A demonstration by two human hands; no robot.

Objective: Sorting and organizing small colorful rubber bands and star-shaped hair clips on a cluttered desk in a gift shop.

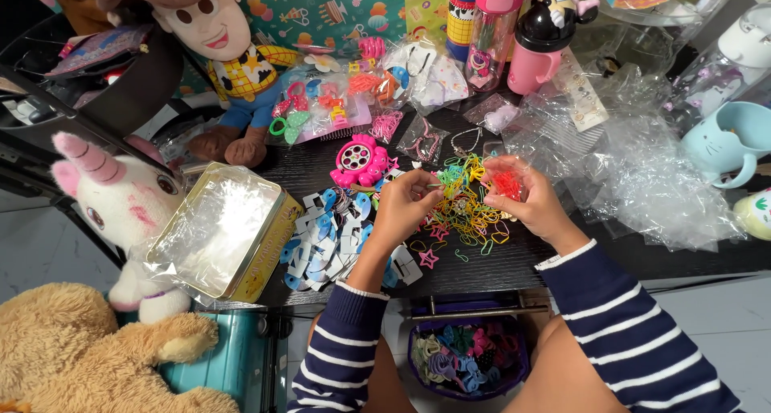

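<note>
Two hands working over a pile of small rubber bands [470,208] on the dark table [514,260]. Left hand [405,204] pinching a thin green band between thumb and fingertips, held just above the pile's left edge. Right hand [526,196] curled, fingers pressed together around a clump of red bands [506,184], hovering over the pile's right side. Both sleeves showing navy with white stripes.

Lying just left of the left hand: a heap of blue and white hair clips on cards [325,240]. Sitting just above the pile: a pink round toy [359,161]. Scattered near the table's front edge, below the hands: pink star-shaped clips [428,258]. Resting at the table's left end: a gold tin [229,232] covered with clear plastic. Spreading across the right side: crumpled clear bags [634,172], with a pale blue cup [727,144] beyond them. Standing at the back: a pink bottle [540,39]. Leaning at the left: a cowboy doll [233,51] and a white unicorn toy [120,204]. Sitting below the table, between the knees: a purple box of hair ties [466,357].
</note>
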